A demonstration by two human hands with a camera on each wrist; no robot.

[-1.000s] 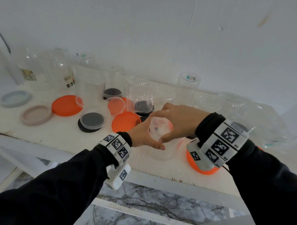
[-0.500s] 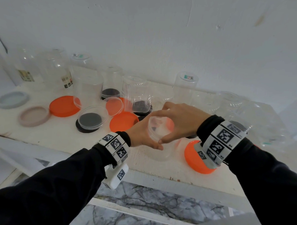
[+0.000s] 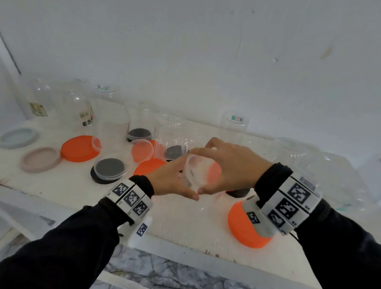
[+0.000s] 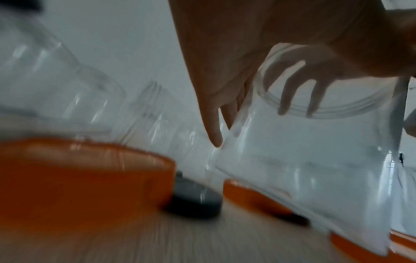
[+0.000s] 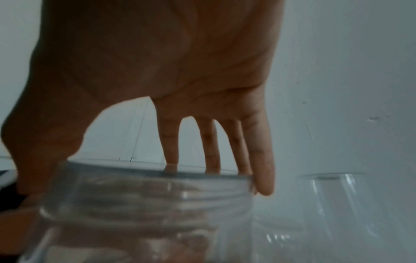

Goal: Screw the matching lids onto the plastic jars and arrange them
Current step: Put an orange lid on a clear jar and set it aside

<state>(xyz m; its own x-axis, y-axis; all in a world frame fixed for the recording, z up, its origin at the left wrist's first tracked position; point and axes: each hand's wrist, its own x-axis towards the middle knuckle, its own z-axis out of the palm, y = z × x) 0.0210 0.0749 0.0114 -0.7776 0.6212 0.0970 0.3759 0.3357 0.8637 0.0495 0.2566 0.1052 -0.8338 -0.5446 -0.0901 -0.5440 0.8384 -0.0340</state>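
Soft, even daylight is filling the head view, casting only faint shadows on the white shelf [image 3: 60, 184], whose edges are bowing with wide-angle distortion. Both wrist views are running dim and bluish; the left one is smearing with motion blur, perhaps from a moving wrist.

A plain white painted wall [image 3: 188, 47] fills the upper field; a thin vertical crack [image 3: 239, 46], a brownish smear [image 3: 327, 52] and a small chip [image 3: 275, 59] are seen on it. Below it, a white painted wooden shelf [image 3: 60, 183] with a worn, chipped front edge [image 3: 203, 254] is mounted. Grey-veined marble flooring [image 3: 159, 277] is visible underneath. Lighting is soft and diffuse.
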